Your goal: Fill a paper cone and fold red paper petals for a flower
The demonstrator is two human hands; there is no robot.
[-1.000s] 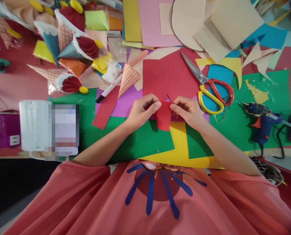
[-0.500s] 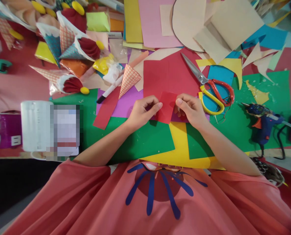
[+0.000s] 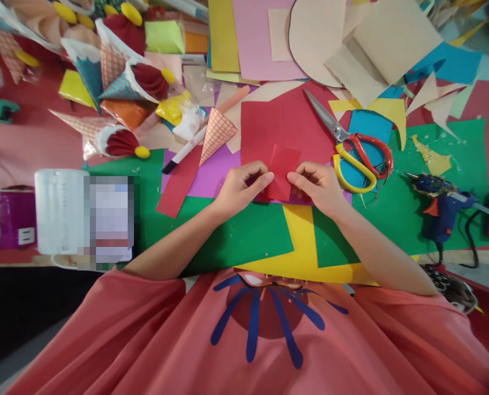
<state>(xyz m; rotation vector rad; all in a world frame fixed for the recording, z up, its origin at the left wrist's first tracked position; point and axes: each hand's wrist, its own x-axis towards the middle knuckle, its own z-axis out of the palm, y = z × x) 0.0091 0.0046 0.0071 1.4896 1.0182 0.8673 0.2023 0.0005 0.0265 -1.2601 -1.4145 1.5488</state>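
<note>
Between my two hands is a small red piece of paper [image 3: 283, 173], tilted slightly, over the edge of a larger red sheet [image 3: 285, 120]. My left hand [image 3: 246, 186] pinches its left edge, thumb on top. At its right edge my right hand [image 3: 318, 185] pinches it between thumb and fingers. The fingers under the paper are partly hidden. To the right of my right hand lie scissors [image 3: 345, 140] with one red and one yellow handle. A checkered paper cone [image 3: 218, 134] and a red strip [image 3: 179, 189] lie left of my left hand.
A glue gun [image 3: 444, 206] rests on a green sheet [image 3: 468, 148] at the right. Finished cone figures [image 3: 118, 140] and clay packets crowd the upper left. Stacked coloured sheets [image 3: 260, 41] lie at the back. A white box [image 3: 61, 211] and a phone [image 3: 112, 219] are at left.
My right hand has shifted left along the red paper, its thumb now nearer my left thumb. The paper has moved slightly up and tilted. My left hand stays almost in place.
</note>
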